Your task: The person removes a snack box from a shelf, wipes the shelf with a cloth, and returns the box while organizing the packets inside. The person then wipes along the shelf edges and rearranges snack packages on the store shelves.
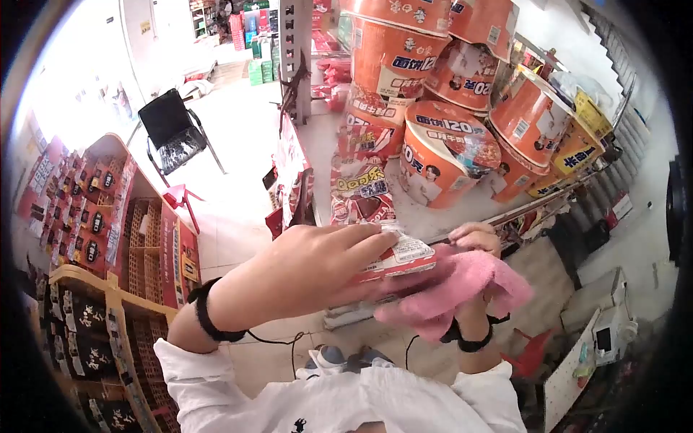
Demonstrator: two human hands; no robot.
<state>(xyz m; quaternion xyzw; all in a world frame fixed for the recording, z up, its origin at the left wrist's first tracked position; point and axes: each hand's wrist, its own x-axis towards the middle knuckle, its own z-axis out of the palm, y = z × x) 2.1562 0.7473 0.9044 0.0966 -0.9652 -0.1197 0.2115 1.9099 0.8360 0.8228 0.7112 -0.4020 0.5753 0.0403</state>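
My left hand (317,263) is closed around a red and white packet (410,254) with small print on its side. Just to the right, my right hand (478,237) has its fingers curled at the top of a pink cloth (462,289), which drapes over the palm and wrist. The cloth lies against the packet's lower edge, and its folds hide part of my right hand. Beyond my left hand, red bags of gummy candy (362,189) hang or stand at the shelf edge; which of the two I cannot tell.
Stacked orange instant noodle tubs (444,155) fill the shelf (426,220) ahead. On the left stand racks of small packets (94,216). A black chair (173,130) is on the floor behind. A red stool (530,350) and a white scale (610,335) are at lower right.
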